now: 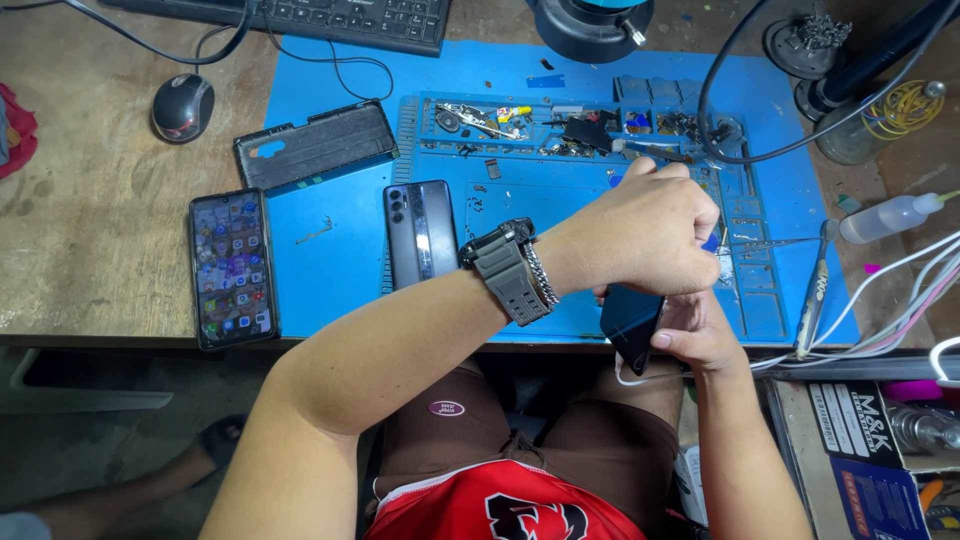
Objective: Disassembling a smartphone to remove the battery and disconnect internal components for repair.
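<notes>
My left hand (645, 230) reaches across my body, its fingers curled over the top of a dark smartphone (632, 325) held at the table's front edge. A grey wristwatch and a metal chain bracelet (510, 270) sit on that wrist. My right hand (700, 335) grips the phone from below and the right, thumb on its edge. A white cable (640, 381) hangs under the phone. Whether the left hand also holds a tool is hidden.
A blue work mat (330, 270) covers the wooden desk. On it lie a dark phone face down (420, 232), a phone back cover (315, 145) and trays of small parts (560, 125). A lit phone (232, 265), mouse (182, 106), keyboard (340, 18), squeeze bottle (890, 217) and tweezers (815, 295) lie around.
</notes>
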